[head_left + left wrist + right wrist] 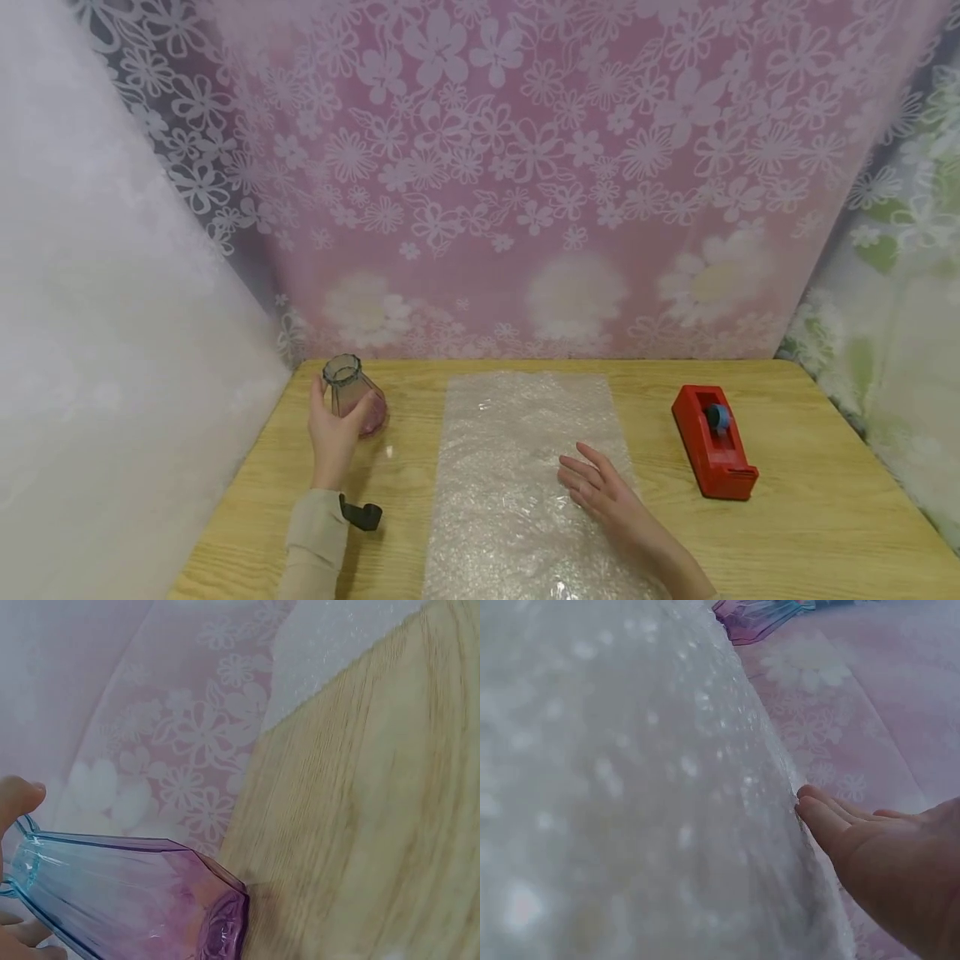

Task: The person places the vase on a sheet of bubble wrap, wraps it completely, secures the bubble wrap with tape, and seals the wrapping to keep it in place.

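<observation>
A faceted glass vase (347, 393), bluish at its scalloped rim and purple toward the base, stands at the table's far left. My left hand (335, 429) grips it, thumb on one side and fingers on the other. In the left wrist view the vase (142, 892) shows its tapered body, with part of the left hand (22, 802) near the rim. Over a sheet of bubble wrap (517, 467) my right hand (611, 500) hovers or rests with fingers extended and nothing held. Whether it touches the bubble wrap (645, 795) I cannot tell.
A red tape dispenser (712, 442) with a blue-cored roll sits at the right of the wooden table (817, 517). Floral pink cloth (510, 208) hangs behind the far edge, and pale cloth (112, 333) hangs at the left. A black wrist mount (362, 514) juts from the left sleeve.
</observation>
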`<action>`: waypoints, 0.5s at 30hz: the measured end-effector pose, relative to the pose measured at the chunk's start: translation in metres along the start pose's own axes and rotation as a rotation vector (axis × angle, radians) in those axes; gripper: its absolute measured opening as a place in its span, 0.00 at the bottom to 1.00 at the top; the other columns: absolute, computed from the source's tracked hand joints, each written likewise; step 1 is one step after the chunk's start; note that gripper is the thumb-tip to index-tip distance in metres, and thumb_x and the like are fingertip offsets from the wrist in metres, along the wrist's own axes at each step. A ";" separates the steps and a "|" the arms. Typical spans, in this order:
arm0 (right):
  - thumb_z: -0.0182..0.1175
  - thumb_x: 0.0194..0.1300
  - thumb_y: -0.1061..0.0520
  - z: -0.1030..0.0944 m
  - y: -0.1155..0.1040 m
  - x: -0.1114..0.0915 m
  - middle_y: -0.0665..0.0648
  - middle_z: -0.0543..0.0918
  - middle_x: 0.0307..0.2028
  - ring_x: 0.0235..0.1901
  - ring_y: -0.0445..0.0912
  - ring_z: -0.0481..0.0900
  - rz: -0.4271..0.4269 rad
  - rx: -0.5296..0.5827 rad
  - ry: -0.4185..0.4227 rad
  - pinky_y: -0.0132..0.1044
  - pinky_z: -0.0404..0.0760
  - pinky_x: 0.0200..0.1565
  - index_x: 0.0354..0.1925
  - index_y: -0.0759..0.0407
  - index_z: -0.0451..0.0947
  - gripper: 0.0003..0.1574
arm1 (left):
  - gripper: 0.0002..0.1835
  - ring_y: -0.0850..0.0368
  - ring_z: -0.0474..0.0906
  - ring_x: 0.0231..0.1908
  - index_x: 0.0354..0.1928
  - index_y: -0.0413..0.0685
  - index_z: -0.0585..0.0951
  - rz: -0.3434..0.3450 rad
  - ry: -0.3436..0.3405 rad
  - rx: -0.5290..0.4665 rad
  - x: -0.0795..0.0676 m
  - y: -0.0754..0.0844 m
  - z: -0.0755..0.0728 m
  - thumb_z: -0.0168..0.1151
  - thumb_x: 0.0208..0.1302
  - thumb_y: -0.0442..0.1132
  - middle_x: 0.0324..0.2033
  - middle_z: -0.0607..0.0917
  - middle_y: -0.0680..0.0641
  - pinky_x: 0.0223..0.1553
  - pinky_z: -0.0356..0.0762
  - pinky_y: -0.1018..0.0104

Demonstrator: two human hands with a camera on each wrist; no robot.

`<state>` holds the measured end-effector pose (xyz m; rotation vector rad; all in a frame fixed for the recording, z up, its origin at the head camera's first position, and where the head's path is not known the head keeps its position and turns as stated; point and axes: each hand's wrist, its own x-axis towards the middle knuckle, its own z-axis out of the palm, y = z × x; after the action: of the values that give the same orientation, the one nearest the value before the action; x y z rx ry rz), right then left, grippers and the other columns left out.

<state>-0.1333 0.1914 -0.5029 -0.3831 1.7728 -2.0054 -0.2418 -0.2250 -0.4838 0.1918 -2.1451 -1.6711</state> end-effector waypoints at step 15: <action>0.24 0.75 0.67 -0.021 0.028 0.002 0.73 0.35 0.70 0.70 0.57 0.40 -0.222 0.330 -0.229 0.39 0.52 0.66 0.71 0.67 0.27 0.31 | 0.35 0.47 0.68 0.60 0.58 0.40 0.71 0.058 0.068 0.056 0.020 -0.009 0.004 0.72 0.51 0.48 0.56 0.75 0.41 0.59 0.65 0.49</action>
<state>-0.1415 0.2064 -0.5338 -0.6928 1.2812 -2.2538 -0.2628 -0.2305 -0.4884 0.1981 -2.1280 -1.5518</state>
